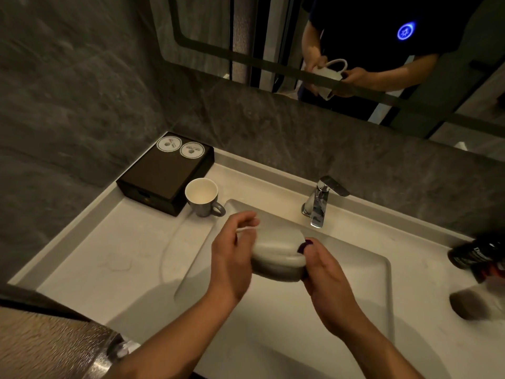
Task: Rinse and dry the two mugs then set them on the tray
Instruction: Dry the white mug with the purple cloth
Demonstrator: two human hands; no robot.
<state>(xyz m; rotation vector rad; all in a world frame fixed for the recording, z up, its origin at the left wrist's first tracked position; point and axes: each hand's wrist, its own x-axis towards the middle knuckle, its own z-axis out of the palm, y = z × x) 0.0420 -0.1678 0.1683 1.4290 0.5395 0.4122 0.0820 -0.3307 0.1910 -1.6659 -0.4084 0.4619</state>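
As hands (232, 258) grip it, the mug (278, 255) lies sideways; smooth, rounded.

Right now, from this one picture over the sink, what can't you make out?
All in the head view:
The held mug: its inside is hidden by the left hand and right hand gripping it.
The bottle: blurred, cut off by the right edge, label unreadable.
The dark object below it: too blurred to identify.
The round labels on the black box: print too small to read.
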